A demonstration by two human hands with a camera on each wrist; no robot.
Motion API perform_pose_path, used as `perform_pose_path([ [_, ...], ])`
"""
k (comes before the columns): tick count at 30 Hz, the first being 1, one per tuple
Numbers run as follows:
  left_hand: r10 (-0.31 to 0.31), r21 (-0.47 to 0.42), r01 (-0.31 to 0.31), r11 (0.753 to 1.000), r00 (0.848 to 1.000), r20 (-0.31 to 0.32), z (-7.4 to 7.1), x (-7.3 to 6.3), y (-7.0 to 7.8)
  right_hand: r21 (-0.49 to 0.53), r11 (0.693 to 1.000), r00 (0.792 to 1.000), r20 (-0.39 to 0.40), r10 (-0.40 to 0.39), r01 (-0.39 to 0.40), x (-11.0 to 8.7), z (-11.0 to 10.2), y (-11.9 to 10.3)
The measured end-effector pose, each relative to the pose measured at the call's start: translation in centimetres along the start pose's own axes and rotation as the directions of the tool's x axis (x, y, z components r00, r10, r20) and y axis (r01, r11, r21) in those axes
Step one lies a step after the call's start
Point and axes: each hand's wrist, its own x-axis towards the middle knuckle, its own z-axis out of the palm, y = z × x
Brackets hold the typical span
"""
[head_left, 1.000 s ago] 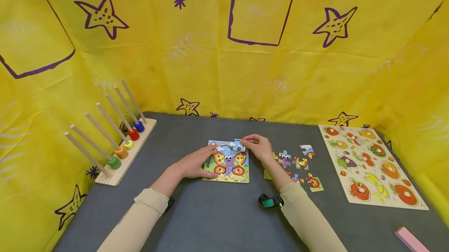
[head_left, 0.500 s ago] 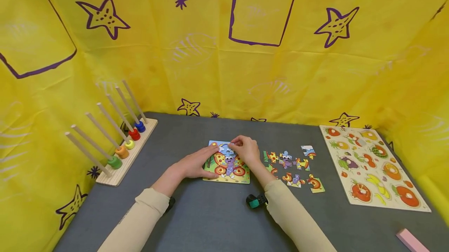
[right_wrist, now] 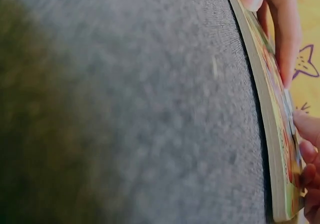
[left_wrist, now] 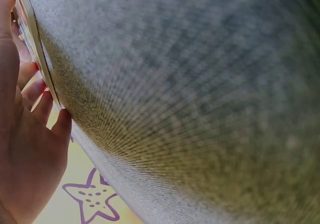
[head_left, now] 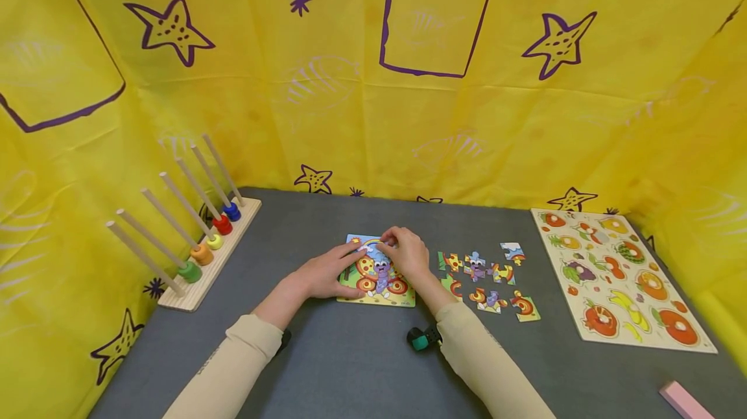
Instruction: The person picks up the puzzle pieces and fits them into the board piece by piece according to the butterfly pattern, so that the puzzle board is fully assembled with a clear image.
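A square butterfly puzzle board (head_left: 379, 300) lies on the dark table in the head view. My left hand (head_left: 327, 273) rests along its left side, thumb at the lower left and fingertips on the upper left. On the board's upper part, my right hand (head_left: 408, 253) pinches a blue-and-white jigsaw piece (head_left: 372, 251), mostly hidden by the fingertips. In the right wrist view, the right thumb and fingers (right_wrist: 306, 126) are right at the picture's surface, and the board's thick edge (right_wrist: 265, 99) shows. The left wrist view has the left hand (left_wrist: 32, 119) against the board's edge.
Several loose jigsaw pieces (head_left: 475, 266) lie right of the board. Farther right is a wooden fruit puzzle (head_left: 633, 276), with a pink block (head_left: 684, 399) near the front. A peg stand (head_left: 222, 247) with coloured rings stands at left. Yellow cloth (head_left: 362, 120) hangs behind the table.
My right hand has moved left with the jigsaw piece, from the board's upper right corner to its upper middle, uncovering loose pieces on the right. The left hand has stayed put.
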Motion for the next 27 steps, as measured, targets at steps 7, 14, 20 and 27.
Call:
perform_pose_path([
  [7,-0.024,0.051,0.023,0.998,1.0,0.006,0.0,0.1,0.0,0.118,0.981,0.983,0.081,-0.164,0.154,0.0,-0.8,1.4],
  [14,0.068,0.094,-0.064,0.994,0.997,-0.039,-0.1,0.3,0.0,0.192,0.959,0.956,0.164,-0.241,0.209,0.1,-1.6,2.3],
  [20,0.063,0.033,-0.063,0.997,0.998,-0.017,-0.2,1.0,0.9,0.202,0.97,0.972,0.162,-0.167,0.133,0.2,-1.7,2.4],
  [27,0.005,0.07,-0.004,0.998,1.0,-0.015,0.4,1.7,2.3,0.204,0.974,0.981,0.149,-0.126,0.094,0.0,-1.7,2.5],
])
